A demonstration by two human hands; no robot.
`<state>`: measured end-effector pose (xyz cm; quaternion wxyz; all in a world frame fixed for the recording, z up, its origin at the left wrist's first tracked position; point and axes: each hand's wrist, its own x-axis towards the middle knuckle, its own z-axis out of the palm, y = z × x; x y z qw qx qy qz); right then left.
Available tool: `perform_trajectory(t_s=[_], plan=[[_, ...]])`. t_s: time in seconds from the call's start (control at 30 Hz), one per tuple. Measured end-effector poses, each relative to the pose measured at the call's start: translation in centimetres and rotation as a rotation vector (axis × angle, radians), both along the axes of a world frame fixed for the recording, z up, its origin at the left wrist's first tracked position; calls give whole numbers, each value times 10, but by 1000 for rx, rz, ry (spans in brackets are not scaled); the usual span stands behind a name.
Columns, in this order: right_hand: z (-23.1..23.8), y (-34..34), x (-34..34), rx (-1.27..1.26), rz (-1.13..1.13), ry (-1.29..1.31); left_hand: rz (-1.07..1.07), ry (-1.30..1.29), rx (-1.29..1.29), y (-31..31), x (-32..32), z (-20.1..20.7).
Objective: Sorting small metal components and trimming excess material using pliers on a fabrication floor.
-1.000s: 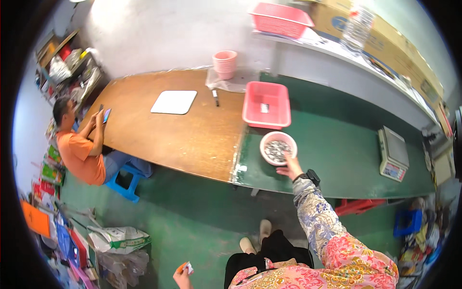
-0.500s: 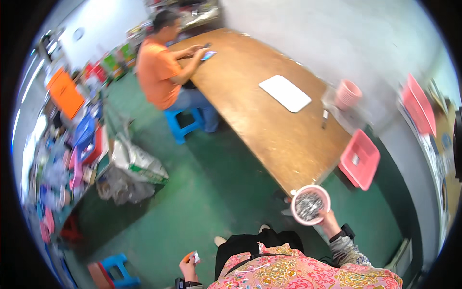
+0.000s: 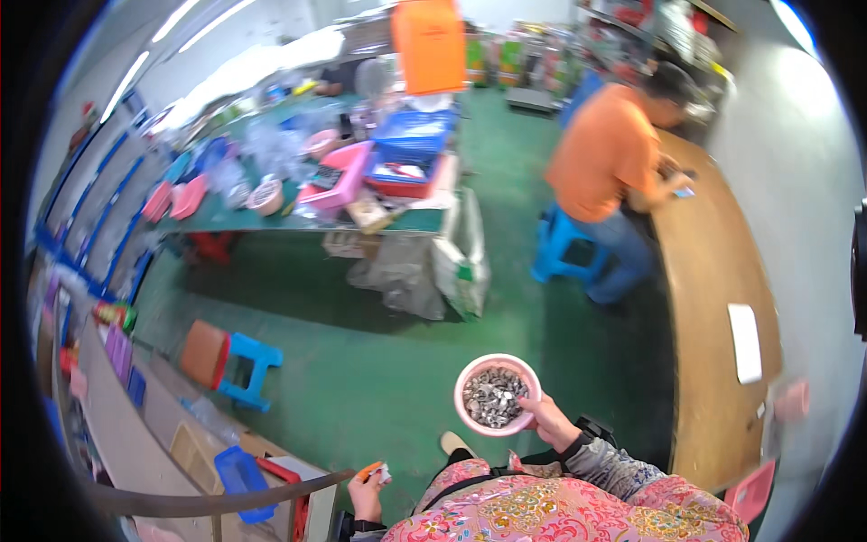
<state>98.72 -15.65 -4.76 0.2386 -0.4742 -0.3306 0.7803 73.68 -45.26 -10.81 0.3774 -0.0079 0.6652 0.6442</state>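
Observation:
My right hand (image 3: 553, 425) grips the rim of a round pink plastic bowl (image 3: 461, 411), thumb over the edge. Many small shiny metal pieces (image 3: 493, 396) lie in it; their exact kind is too small to tell. The bowl is held in front of me above the green floor. Low on the left, my left hand (image 3: 365, 497) is closed around a small orange and white thing (image 3: 376, 471), whose kind I cannot make out.
Ahead stands a cluttered worktable with a pink basin (image 3: 348, 185) and blue trays (image 3: 413, 140). A blue stool (image 3: 248, 370) is on the left. To the right, a person in orange (image 3: 601, 154) sits at a long wooden table (image 3: 722, 397). Shelving (image 3: 135, 397) runs along the lower left.
My view has swung left, bringing the cluttered worktable ahead and the wooden table to the right side. The bowl has moved with me from the table's corner to above open floor. Both grips stay the same.

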Motion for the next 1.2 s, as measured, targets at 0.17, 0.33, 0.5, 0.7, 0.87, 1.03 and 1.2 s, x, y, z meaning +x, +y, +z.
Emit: perform_trajectory(t_s=[0.17, 0.33, 0.5, 0.7, 0.87, 1.03, 1.2], plan=[[28, 58, -124, 13, 158, 59, 126, -51, -18, 29, -62, 25], [45, 141, -241, 62, 256, 41, 240, -58, 95, 76, -136, 11], [26, 203, -364, 64, 462, 9, 488, -49, 80, 85, -214, -5], [36, 202, -557, -15, 780, 26, 836, -13, 36, 71, -266, 10], [33, 156, -723, -46, 893, 99, 1106, -47, -65, 26, -295, -11], [11, 113, -878, -118, 861, 66, 1240, -129, -9, -26, -403, -22], [30, 93, -998, -10, 772, 58, 1118, -86, 94, -41, -605, 23]])
